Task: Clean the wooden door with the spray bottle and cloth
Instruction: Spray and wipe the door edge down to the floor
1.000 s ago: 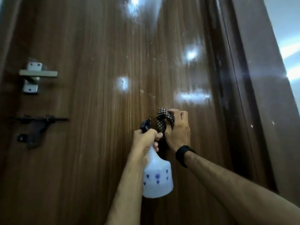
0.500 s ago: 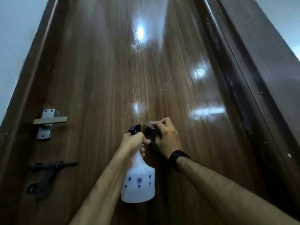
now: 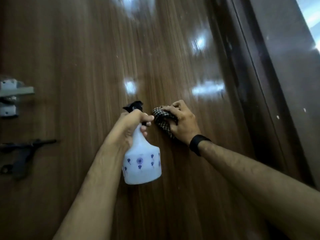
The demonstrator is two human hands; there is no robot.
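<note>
Wood-grain door [image 3: 78, 58] filling nearly the whole view, brown and glossy, streaked with pale glare spots near its middle and right. Left hand [image 3: 131, 123] wrapped around the neck of the bottle [image 3: 142, 163], fingers curled below the black spray head, one fingertip showing on the trigger side. Bottle white and translucent, printed with small blue marks, hanging upright below that hand, close in front of the door; impossible to say whether touching it. Black nozzle pointing up and toward the door. Right hand [image 3: 181, 122] just beside the left, clutching a bunched checked cloth [image 3: 164, 118], black and pale, fingers curled over its top and thumb side tucked against it. Cloth held against the door face, just right of the bottle's neck, close to the left fingertips. Black band [image 3: 198, 143] around the right wrist. Both forearms bare, reaching up from the lower edge. At the far left, a grey metal handle [image 3: 17, 91] on its plate, blurred, and below it a black latch [image 3: 24, 153] lying flat on the door. Along the right, a darker frame [image 3: 270, 101] running top to bottom, flecked with small white spots, and a sliver of pale wall [image 3: 313, 19] in the upper right corner.
</note>
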